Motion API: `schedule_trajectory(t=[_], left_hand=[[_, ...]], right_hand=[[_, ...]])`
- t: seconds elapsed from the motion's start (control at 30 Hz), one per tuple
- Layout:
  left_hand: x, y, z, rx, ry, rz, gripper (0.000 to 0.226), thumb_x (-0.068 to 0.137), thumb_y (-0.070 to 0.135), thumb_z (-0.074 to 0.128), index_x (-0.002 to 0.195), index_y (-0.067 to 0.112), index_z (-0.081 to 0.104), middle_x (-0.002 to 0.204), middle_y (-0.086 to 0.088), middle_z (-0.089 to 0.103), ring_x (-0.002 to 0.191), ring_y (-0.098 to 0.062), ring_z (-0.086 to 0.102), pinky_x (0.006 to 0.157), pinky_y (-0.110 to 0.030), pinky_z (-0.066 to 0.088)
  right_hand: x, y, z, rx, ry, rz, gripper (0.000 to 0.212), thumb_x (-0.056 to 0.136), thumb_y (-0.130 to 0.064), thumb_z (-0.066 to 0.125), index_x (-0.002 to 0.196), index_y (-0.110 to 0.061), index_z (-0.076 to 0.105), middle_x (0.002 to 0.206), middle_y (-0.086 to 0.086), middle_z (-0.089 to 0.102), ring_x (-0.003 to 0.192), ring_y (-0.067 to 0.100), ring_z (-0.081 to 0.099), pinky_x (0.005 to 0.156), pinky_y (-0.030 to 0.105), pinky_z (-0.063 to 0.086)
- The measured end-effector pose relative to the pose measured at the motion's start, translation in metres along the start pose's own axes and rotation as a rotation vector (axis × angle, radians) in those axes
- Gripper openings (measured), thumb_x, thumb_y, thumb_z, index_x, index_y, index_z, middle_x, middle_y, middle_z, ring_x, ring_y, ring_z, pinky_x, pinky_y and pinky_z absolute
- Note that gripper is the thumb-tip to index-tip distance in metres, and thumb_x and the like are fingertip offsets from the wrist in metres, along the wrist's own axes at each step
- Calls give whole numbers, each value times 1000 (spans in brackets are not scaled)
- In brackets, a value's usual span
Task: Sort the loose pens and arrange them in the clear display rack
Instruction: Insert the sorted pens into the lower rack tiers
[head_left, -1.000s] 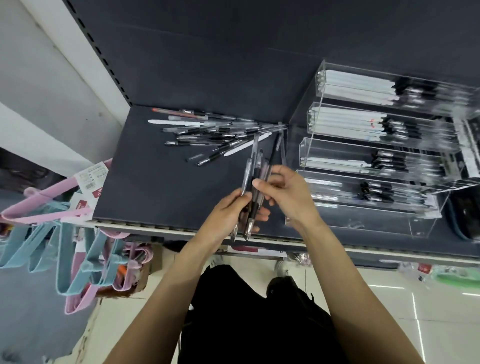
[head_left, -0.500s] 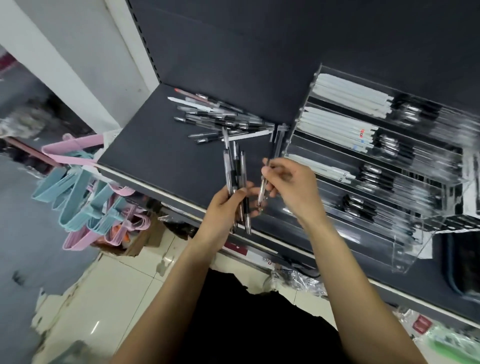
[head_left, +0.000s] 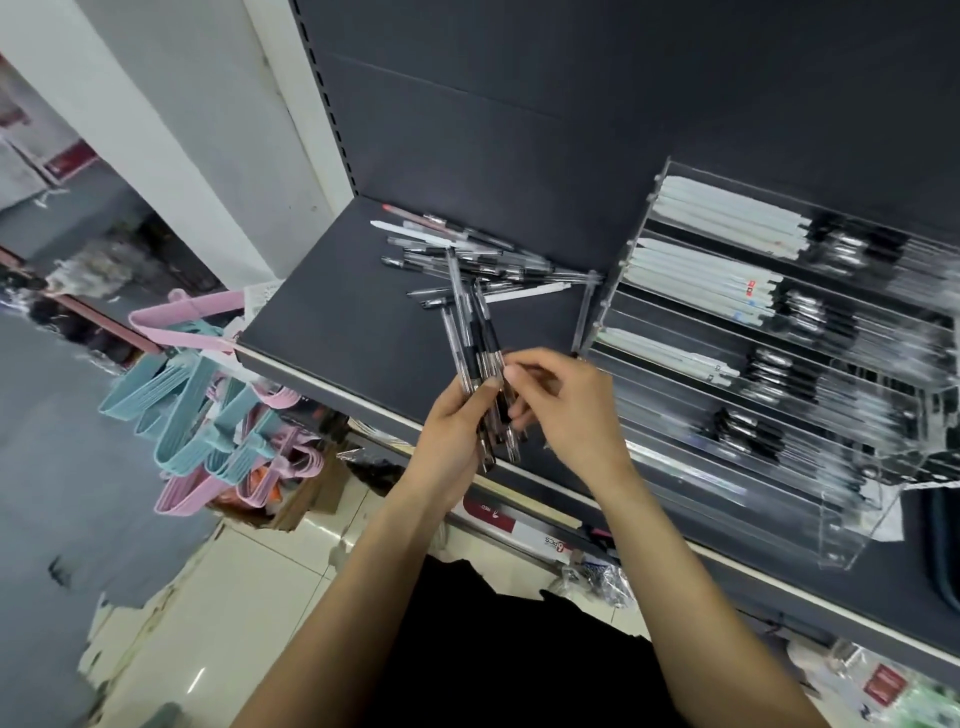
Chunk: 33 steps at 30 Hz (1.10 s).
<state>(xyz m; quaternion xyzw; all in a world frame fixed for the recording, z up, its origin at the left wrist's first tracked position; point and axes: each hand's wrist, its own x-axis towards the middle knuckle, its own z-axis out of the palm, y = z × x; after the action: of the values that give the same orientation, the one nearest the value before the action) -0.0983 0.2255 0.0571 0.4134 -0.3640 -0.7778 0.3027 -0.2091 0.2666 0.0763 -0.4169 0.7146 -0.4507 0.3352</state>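
1. Gripping a bundle of pens (head_left: 475, 358), the left hand (head_left: 457, 431) curls its fingers around their lower halves, above the front edge of the shelf (head_left: 337, 322); the bundle's upper ends fan out toward the shelf's back.
2. The right hand (head_left: 566, 405) meets the bundle from the right, its thumb and fingertips pinching one of the pens.
3. More loose pens (head_left: 467, 254) lie in a heap near the shelf's back edge, left of the clear display rack (head_left: 852, 525).
4. The rack's stepped tiers hold rows of white and black pens.
5. Pink and blue hangers (head_left: 208, 395) hang beyond the shelf's left end.
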Motion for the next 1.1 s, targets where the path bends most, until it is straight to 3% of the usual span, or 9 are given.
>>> schedule_trajectory(t=[0.13, 0.23, 0.4, 0.5, 0.6, 0.77, 0.9, 1.03, 1.1], left_hand=[[4, 6, -5, 49, -7, 21, 23, 100, 11, 43, 109, 11, 64, 89, -3, 70, 83, -14, 65, 75, -26, 52], [7, 15, -9, -122, -53, -51, 24, 99, 3, 38, 103, 3, 62, 76, -7, 70, 69, -15, 67, 60, -24, 54], [16, 22, -17, -337, -106, -137, 28, 96, 14, 40, 110, -2, 59, 83, -12, 60, 65, -16, 60, 60, -27, 54], [23, 25, -21, -394, -136, -146, 31, 95, 19, 40, 113, 5, 62, 86, -8, 69, 72, -14, 63, 64, -26, 56], [27, 24, -24, -356, -134, -116, 29, 100, 20, 39, 111, 9, 63, 81, -4, 71, 72, -14, 65, 63, -26, 56], [28, 20, -28, -190, -148, -54, 23, 102, 12, 38, 103, 3, 59, 75, -3, 68, 68, -13, 67, 61, -26, 55], [27, 15, -24, -55, -125, -42, 23, 101, 11, 39, 110, 7, 60, 94, -2, 74, 82, -13, 71, 67, -25, 57], [26, 13, -20, -97, -134, -81, 27, 101, 11, 40, 119, 6, 60, 101, -2, 73, 72, -9, 65, 63, -22, 54], [25, 12, -18, -105, -149, -97, 27, 101, 10, 40, 119, 7, 60, 104, -3, 73, 76, -11, 67, 67, -23, 56]], right_hand=[[8, -7, 1, 45, -42, 79, 10, 86, -14, 68, 95, -13, 64, 72, 1, 65, 54, 10, 64, 53, 22, 54], [13, -14, 4, 55, -50, 73, 11, 83, -15, 71, 92, -15, 65, 72, 1, 64, 54, 10, 63, 53, 22, 55], [20, -24, 24, -33, 74, -53, 11, 81, -15, 73, 92, -18, 71, 70, -4, 65, 54, 5, 63, 52, 15, 50], [27, -26, 33, -164, 139, -178, 16, 82, -14, 72, 98, -14, 74, 82, -3, 67, 58, 4, 64, 59, 18, 54], [31, -25, 36, -305, 144, -236, 17, 84, -13, 70, 100, -12, 74, 88, -1, 68, 63, 8, 66, 65, 24, 58], [37, -26, 29, -399, 32, -166, 12, 86, -12, 67, 95, -15, 74, 81, -2, 67, 60, 8, 65, 57, 24, 57], [55, -25, 10, -588, 40, -154, 11, 78, -32, 74, 87, -27, 70, 80, -12, 65, 69, 2, 57, 64, 20, 47], [76, -27, -5, -288, -112, 41, 29, 84, -31, 70, 112, -22, 65, 91, -14, 66, 80, -7, 57, 71, 6, 40], [80, -27, -7, -163, -220, 98, 23, 85, -22, 69, 108, -20, 64, 87, -15, 64, 77, -11, 57, 68, 2, 42]])
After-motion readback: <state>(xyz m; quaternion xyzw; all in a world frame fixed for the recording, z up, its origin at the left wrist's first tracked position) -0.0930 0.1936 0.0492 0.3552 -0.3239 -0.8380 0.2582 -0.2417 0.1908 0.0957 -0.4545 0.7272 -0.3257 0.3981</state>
